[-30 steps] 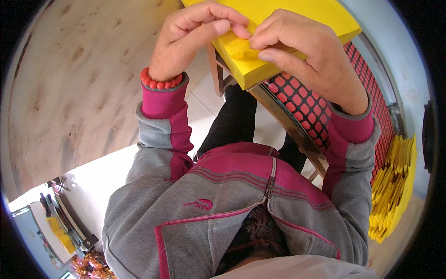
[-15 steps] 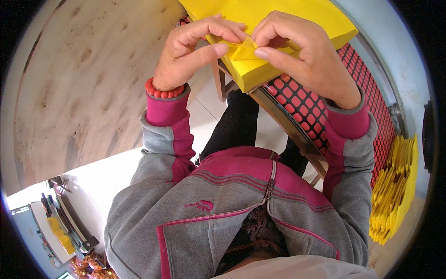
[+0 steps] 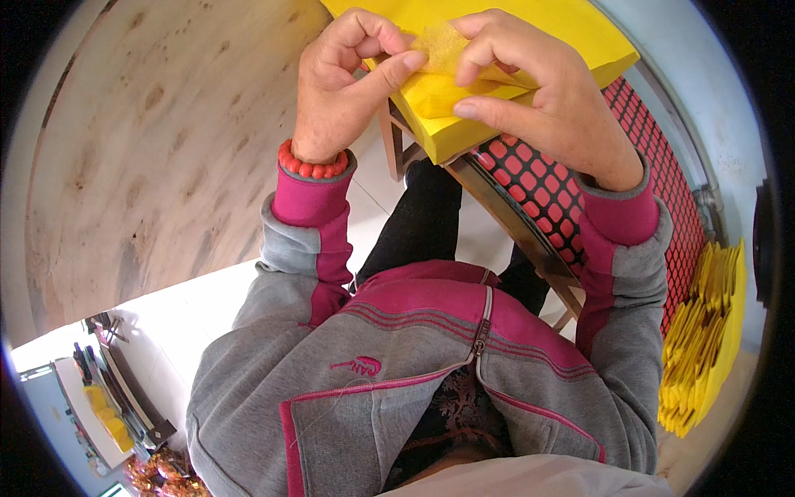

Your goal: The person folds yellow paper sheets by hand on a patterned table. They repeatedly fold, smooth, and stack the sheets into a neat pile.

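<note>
A thick block of stacked yellow paper point(image 3: 580, 41) lies ahead of me, its near corner pointing toward my body. Over that corner, a thin, see-through yellow sheet point(image 3: 440, 51) is lifted and partly folded. My left hand point(image 3: 344, 83), with a red bead bracelet at the wrist, pinches the sheet's edge between thumb and finger. My right hand point(image 3: 551, 91) curls around the sheet's right side, the folded part lying between its thumb and bent fingers. The thumb rests low by the stack's corner. Some right fingertips are hidden behind the paper.
Under the stack is a bench point(image 3: 542, 190) with a red-and-black patterned cover. To my left stands a large wooden board or tabletop point(image 3: 166, 149). Several folded yellow papers point(image 3: 700, 348) sit at the right, near a pale blue wall. A shelf point(image 3: 95, 414) is at lower left.
My left hand has moved slightly right and closed into a pinch, drawing the thin sheet up and away from the corner. My right thumb and index finger have parted a little.
</note>
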A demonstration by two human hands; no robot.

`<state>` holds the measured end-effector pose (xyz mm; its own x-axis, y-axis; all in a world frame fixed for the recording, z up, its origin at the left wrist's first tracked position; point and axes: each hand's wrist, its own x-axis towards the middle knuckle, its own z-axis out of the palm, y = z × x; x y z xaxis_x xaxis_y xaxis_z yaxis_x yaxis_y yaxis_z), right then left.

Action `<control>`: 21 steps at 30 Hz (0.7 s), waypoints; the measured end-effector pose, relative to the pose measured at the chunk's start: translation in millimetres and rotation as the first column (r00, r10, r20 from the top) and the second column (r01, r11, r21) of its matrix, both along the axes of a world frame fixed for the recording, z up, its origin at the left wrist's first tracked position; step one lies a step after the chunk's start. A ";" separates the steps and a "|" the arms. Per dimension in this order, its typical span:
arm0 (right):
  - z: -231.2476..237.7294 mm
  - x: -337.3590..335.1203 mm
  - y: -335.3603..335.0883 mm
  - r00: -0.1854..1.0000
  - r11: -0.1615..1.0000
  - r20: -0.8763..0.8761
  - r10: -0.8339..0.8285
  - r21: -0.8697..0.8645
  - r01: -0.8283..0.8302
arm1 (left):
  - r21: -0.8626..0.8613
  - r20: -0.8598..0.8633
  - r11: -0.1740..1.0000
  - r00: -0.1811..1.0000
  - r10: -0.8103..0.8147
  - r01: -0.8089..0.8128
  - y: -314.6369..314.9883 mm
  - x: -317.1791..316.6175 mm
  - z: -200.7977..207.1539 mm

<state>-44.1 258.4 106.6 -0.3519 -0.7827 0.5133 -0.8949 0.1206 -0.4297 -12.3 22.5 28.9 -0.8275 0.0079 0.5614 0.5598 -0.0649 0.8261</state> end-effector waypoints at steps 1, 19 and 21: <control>-2.0 0.9 -1.6 0.995 1.000 -0.097 -0.020 -0.017 0.019 | 0.002 0.006 1.000 1.000 -0.004 0.004 -2.7 -1.9 -1.0; -9.9 -5.1 -9.2 0.995 0.996 0.089 0.036 -0.081 -0.029 | -0.306 -0.275 0.951 0.952 -0.135 0.047 -14.3 -2.9 7.8; -10.2 -4.9 -9.0 0.989 0.996 0.143 0.033 -0.088 -0.021 | -0.332 -0.269 0.943 0.956 -0.120 0.025 -15.4 -3.6 7.9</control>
